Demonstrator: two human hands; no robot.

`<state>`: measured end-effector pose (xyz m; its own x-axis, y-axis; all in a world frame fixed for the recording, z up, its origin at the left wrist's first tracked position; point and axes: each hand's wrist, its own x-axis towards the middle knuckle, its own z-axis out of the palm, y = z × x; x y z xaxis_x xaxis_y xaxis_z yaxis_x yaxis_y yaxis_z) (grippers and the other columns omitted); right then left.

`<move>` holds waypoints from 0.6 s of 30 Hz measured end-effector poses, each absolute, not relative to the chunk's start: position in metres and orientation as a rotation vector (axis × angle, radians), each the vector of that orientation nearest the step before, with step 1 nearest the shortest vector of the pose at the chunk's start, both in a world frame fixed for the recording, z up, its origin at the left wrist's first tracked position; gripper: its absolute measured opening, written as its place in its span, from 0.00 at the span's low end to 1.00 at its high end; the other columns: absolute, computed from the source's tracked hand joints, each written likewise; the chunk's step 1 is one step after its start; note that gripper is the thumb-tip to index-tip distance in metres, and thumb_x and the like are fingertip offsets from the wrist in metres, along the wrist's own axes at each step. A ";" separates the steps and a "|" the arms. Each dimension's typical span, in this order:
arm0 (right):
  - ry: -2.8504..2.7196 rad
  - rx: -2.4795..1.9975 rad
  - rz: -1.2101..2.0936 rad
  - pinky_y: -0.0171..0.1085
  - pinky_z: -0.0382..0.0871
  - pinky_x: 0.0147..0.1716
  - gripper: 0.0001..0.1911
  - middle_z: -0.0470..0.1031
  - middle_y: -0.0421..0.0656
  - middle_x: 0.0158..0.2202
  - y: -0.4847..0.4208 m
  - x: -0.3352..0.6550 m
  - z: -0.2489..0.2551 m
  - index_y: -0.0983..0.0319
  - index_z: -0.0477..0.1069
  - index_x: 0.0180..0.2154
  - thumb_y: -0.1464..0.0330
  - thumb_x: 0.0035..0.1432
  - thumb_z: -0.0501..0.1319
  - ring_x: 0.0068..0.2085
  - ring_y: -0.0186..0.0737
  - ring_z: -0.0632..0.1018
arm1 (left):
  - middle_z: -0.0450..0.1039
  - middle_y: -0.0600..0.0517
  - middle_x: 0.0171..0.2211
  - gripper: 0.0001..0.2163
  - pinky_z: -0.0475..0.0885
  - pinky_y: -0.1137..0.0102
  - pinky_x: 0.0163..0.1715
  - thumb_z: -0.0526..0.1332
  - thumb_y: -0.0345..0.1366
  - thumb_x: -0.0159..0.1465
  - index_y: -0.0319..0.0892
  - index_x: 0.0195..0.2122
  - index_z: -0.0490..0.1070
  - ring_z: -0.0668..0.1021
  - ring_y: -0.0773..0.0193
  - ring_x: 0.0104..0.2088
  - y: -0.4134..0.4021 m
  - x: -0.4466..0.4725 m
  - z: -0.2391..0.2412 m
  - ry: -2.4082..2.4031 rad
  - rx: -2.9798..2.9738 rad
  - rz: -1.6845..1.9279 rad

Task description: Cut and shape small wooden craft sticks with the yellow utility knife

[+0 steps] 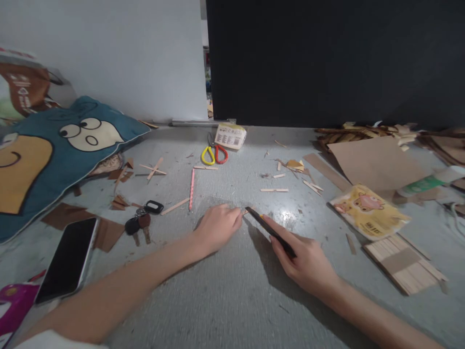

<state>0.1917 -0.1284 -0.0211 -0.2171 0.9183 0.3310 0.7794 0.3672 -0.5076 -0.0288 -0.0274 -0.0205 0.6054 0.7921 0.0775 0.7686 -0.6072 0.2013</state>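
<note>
My left hand (220, 224) is closed over a short piece of wooden craft stick (248, 211), pressing it down on the grey table; only its right end shows. In my right hand (305, 254) is a slim black utility knife (274, 230), its tip tilted up and left toward that stick end. I cannot tell whether the blade touches the wood. Just beyond my hands lies another craft stick (274, 190) with a dark mark at its middle. A pink twisted-looking rod (192, 189) lies to the left, its top end by a further stick (206, 167).
Scissors (214, 154) with yellow and red handles lie by a small packet (230, 136). Keys (142, 224), a phone (69, 259) and a blue cushion (101, 114) are left. A craft-stick bundle (405, 261), a yellow packet (370, 211) and cardboard (374, 157) are right.
</note>
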 end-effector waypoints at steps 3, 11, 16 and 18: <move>-2.055 -1.451 0.321 0.30 0.67 0.22 0.24 0.79 0.39 0.23 -0.129 0.192 -0.021 0.65 0.68 0.66 0.67 0.73 0.52 0.17 0.32 0.73 | 0.72 0.48 0.27 0.16 0.69 0.65 0.32 0.53 0.35 0.74 0.41 0.33 0.78 0.76 0.57 0.30 -0.027 -0.029 -0.022 1.288 2.652 0.310; -2.055 -1.441 0.357 0.31 0.67 0.22 0.25 0.79 0.40 0.24 -0.129 0.191 -0.019 0.65 0.69 0.66 0.67 0.73 0.51 0.17 0.32 0.72 | 0.71 0.48 0.26 0.16 0.69 0.65 0.34 0.53 0.35 0.74 0.41 0.33 0.77 0.75 0.57 0.31 -0.026 -0.030 -0.023 1.250 2.638 0.332; -2.051 -1.419 0.352 0.31 0.67 0.22 0.25 0.79 0.39 0.23 -0.128 0.192 -0.020 0.66 0.69 0.66 0.67 0.72 0.52 0.16 0.32 0.70 | 0.72 0.48 0.27 0.17 0.68 0.65 0.33 0.52 0.36 0.75 0.41 0.34 0.78 0.75 0.57 0.31 -0.026 -0.030 -0.022 1.259 2.652 0.299; -2.055 -1.418 0.344 0.31 0.66 0.21 0.24 0.77 0.38 0.22 -0.128 0.192 -0.020 0.66 0.69 0.65 0.68 0.72 0.52 0.15 0.31 0.69 | 0.72 0.47 0.28 0.18 0.68 0.65 0.33 0.52 0.37 0.76 0.40 0.35 0.78 0.76 0.56 0.32 -0.026 -0.030 -0.023 1.256 2.669 0.292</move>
<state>0.1919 -0.1280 -0.0203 -0.2392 0.9112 0.3355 0.7520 0.3924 -0.5297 -0.0296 -0.0264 -0.0225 0.6247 0.7742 0.1017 0.7394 -0.6284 0.2416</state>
